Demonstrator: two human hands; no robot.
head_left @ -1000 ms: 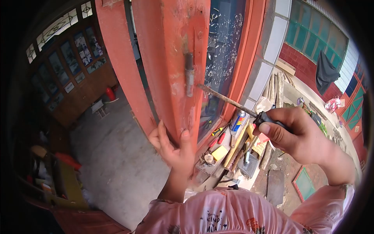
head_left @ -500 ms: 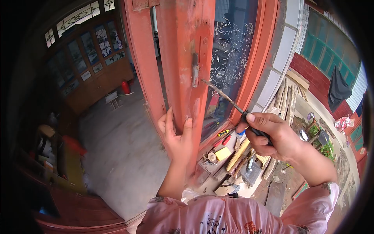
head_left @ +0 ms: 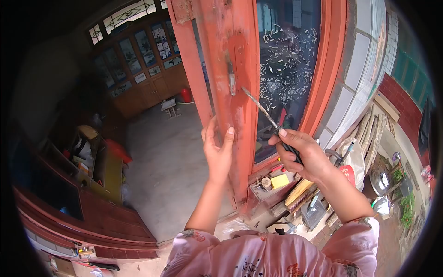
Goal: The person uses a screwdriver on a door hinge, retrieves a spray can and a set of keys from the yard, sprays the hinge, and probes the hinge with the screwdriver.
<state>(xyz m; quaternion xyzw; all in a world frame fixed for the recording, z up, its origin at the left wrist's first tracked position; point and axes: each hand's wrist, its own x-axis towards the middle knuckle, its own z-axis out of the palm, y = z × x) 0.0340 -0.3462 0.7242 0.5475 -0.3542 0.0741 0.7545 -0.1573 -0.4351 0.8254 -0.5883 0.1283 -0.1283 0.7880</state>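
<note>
My right hand is wrapped round the black handle of a screwdriver, whose tip points up and left at the edge of a red wooden door frame. Just left of the tip, a worn metal hinge sits on the red wood. Lower down, my left hand grips the door edge, thumb on the near face and fingers reaching round the left side.
A glass pane stands right of the door edge. Below lie a yellow sponge and a grey dustpan. Wooden poles lean at right. Inside are a red bucket and a small stool.
The view has turned, so the door and room appear further right. My right hand has come closer to the door, still with the screwdriver. My left hand stays on the door edge.
</note>
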